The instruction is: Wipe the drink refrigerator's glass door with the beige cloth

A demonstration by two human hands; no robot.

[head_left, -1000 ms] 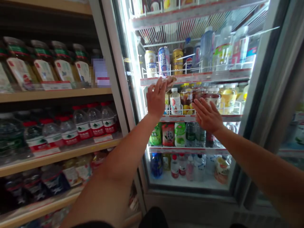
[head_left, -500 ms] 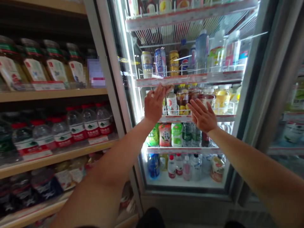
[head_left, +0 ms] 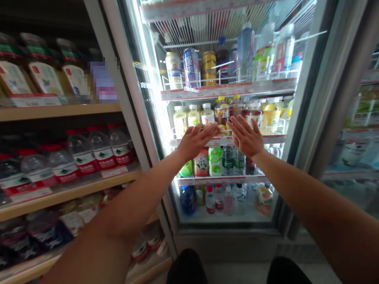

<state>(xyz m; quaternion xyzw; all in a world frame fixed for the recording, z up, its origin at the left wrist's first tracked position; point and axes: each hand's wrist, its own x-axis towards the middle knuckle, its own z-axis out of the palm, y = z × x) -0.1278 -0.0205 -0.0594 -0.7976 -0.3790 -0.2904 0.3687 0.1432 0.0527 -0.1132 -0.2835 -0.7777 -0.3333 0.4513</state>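
Observation:
I stand facing a lit drinks fridge with a glass door (head_left: 148,102). My left hand (head_left: 195,140) is stretched towards the glass at the middle shelf, fingers together, pressing a small brownish cloth (head_left: 220,128) that shows only at the fingertips. Right beside it, my right hand (head_left: 245,137) lies flat on the glass, fingers spread, holding nothing. Behind the hands stand pale bottles (head_left: 194,115) and fruit jars (head_left: 251,114). Cans (head_left: 191,67) line the shelf above them.
Wooden shelves on the left carry red-capped water bottles (head_left: 97,152) and labelled jars (head_left: 44,77). Green and clear bottles (head_left: 216,159) fill the lower fridge shelves. The door's grey frame (head_left: 314,98) rises at the right, with a second fridge (head_left: 355,150) beyond.
My left hand has slid down the glass from the upper shelf edge to the middle shelf, close to my right hand. The view has shifted left and down.

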